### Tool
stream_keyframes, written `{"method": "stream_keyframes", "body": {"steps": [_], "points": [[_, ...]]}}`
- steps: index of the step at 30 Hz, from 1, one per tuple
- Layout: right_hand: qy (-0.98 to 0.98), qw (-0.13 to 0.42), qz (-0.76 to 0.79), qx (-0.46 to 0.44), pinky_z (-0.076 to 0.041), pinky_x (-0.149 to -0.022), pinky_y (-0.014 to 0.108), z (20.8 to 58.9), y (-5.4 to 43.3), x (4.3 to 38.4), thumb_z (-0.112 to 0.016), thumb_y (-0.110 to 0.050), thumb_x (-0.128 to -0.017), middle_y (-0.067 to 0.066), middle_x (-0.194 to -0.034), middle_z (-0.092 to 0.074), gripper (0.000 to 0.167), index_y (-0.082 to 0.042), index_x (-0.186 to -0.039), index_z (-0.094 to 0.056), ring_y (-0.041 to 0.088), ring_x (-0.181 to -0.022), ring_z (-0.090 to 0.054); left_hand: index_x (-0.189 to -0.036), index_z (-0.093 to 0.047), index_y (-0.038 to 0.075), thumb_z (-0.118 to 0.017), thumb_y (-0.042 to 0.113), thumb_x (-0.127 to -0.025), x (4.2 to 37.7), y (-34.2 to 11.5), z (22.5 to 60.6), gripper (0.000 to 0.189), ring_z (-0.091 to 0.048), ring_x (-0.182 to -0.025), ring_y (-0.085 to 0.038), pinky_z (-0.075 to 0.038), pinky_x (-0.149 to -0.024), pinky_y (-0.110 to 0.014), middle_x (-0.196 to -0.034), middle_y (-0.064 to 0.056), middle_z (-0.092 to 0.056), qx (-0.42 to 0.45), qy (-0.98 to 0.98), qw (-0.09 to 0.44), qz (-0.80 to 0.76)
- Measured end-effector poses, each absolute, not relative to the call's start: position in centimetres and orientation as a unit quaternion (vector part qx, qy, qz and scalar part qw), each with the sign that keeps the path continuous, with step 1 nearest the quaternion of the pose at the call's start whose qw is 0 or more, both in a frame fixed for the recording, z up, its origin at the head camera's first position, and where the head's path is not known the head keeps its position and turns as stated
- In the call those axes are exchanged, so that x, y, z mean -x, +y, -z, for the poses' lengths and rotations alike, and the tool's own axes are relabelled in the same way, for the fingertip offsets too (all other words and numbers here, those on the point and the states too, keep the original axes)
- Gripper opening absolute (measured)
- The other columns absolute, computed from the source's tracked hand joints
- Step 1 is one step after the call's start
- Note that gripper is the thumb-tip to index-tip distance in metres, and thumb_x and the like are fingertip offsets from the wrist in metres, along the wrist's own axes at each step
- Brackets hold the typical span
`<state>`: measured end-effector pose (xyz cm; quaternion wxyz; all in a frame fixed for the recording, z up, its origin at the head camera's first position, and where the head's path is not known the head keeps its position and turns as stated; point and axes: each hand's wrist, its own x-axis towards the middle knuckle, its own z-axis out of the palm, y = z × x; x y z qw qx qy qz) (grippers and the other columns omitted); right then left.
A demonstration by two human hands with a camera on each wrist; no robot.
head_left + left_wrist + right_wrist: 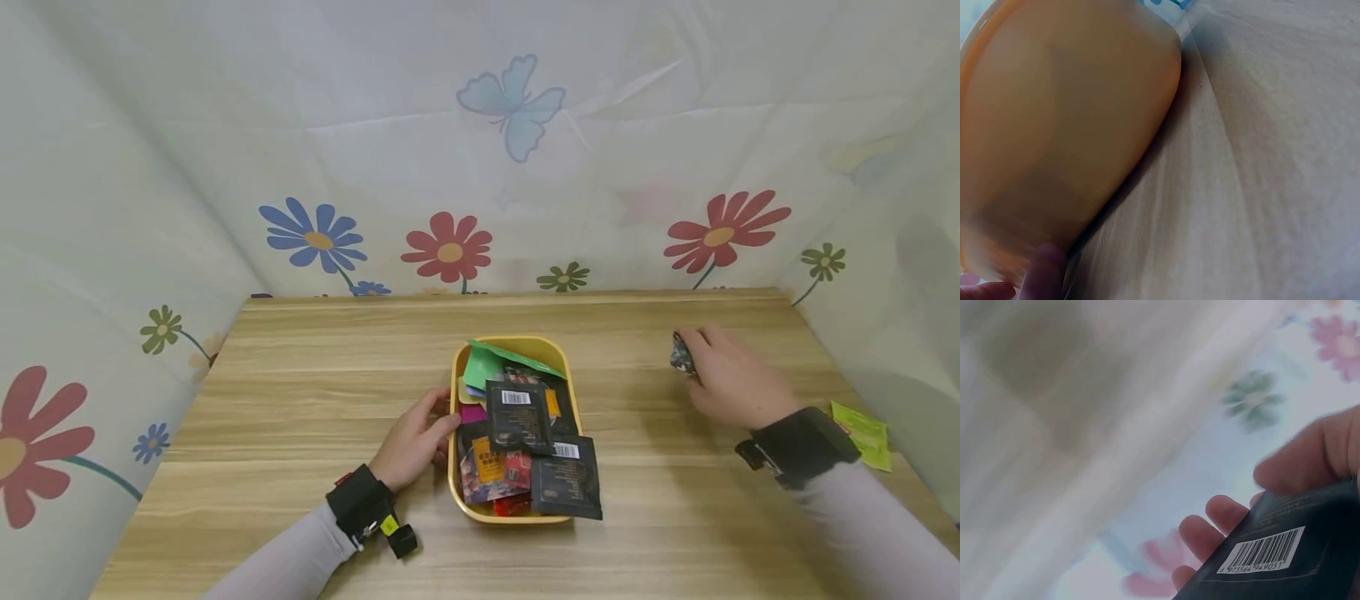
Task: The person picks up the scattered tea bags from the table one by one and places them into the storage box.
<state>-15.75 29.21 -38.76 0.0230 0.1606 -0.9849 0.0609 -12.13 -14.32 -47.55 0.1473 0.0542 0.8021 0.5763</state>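
Note:
A yellow plastic container (pixel 561 348) on the wooden table holds a heap of flat sachets. My left hand (pixel 408 442) is at its left side, thumb over the rim and fingers against the outer wall (pixel 1072 112). To the right of the container, my right hand (pixel 738 379) pinches a dark sachet (pixel 1297 550) between thumb and fingers, its barcode showing in the right wrist view. Two black sachets with barcodes top the heap: one black sachet (pixel 517 425) near the middle, another black sachet (pixel 570 483) overhanging the front right rim.
A yellow-green sachet (pixel 866 433) lies on the table at the right, partly behind the right wrist strap. Green packets (pixel 483 367) stick up at the container's back. A flower-printed curtain (pixel 600 208) encloses the table (pixel 322 358) at its back and sides.

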Motion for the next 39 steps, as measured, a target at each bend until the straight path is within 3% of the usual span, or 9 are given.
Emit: {"method": "stream_keyframes", "body": {"steps": [8, 20, 22, 25, 29, 39], "points": [[-0.962, 0.031, -0.112, -0.247, -0.056, -0.078, 0.042, 34.3, 21.3, 16.5, -0.073, -0.011, -0.087, 0.017, -0.119, -0.057, 0.069, 0.003, -0.149, -0.045, 0.027, -0.093, -0.058, -0.146, -0.052, 0.02, -0.057, 0.029, -0.105, 12.1, -14.4, 47.6, 0.042, -0.071, -0.069, -0.019, -0.063, -0.058, -0.034, -0.13, -0.014, -0.064, -0.056, 0.803, 0.148, -0.575], [-0.912, 0.041, -0.149, -0.381, -0.056, -0.087, 0.036, 30.1, 12.0, 15.2, -0.077, -0.017, -0.085, 0.007, -0.127, -0.057, 0.075, -0.005, -0.152, -0.046, 0.019, -0.099, -0.057, -0.147, -0.052, 0.02, -0.056, 0.026, -0.105, 12.1, -14.3, 47.4, 0.042, -0.071, -0.069, -0.019, -0.063, -0.058, -0.035, -0.13, -0.013, -0.064, -0.055, 0.798, 0.149, -0.581], [-0.904, 0.033, -0.152, -0.397, -0.056, -0.094, 0.037, 30.1, 11.2, 15.0, -0.078, -0.024, -0.086, 0.008, -0.134, -0.056, 0.08, -0.006, -0.155, -0.043, 0.02, -0.107, -0.058, -0.146, -0.052, 0.021, -0.056, 0.026, -0.105, 12.1, -14.3, 47.3, 0.042, -0.07, -0.069, -0.019, -0.063, -0.058, -0.035, -0.129, -0.012, -0.065, -0.056, 0.8, 0.147, -0.578], [-0.897, 0.008, -0.154, -0.414, -0.051, -0.11, 0.045, 30.6, 10.6, 14.7, -0.079, -0.047, -0.086, 0.009, -0.152, -0.047, 0.097, -0.011, -0.162, -0.031, 0.024, -0.13, -0.054, -0.146, -0.052, 0.022, -0.056, 0.027, -0.105, 12.1, -14.4, 47.3, 0.042, -0.07, -0.069, -0.019, -0.062, -0.058, -0.034, -0.127, -0.011, -0.066, -0.059, 0.806, 0.144, -0.571], [-0.896, -0.034, -0.166, -0.411, -0.041, -0.121, 0.054, 31.3, 11.1, 14.5, -0.075, -0.071, -0.08, 0.009, -0.168, -0.027, 0.118, -0.02, -0.167, -0.015, 0.031, -0.153, -0.034, -0.148, -0.051, 0.021, -0.056, 0.029, -0.105, 12.1, -14.5, 47.2, 0.044, -0.069, -0.07, -0.018, -0.062, -0.06, -0.033, -0.129, -0.012, -0.066, -0.064, 0.81, 0.145, -0.564], [-0.921, -0.049, -0.169, -0.349, -0.037, -0.12, 0.063, 32.2, 16.8, 15.0, -0.075, -0.066, -0.084, 0.015, -0.171, -0.02, 0.115, -0.012, -0.167, -0.016, 0.038, -0.154, -0.029, -0.149, -0.05, 0.018, -0.056, 0.03, -0.105, 12.1, -14.4, 47.5, 0.046, -0.069, -0.07, -0.019, -0.063, -0.06, -0.034, -0.131, -0.014, -0.063, -0.062, 0.805, 0.149, -0.571]]}}
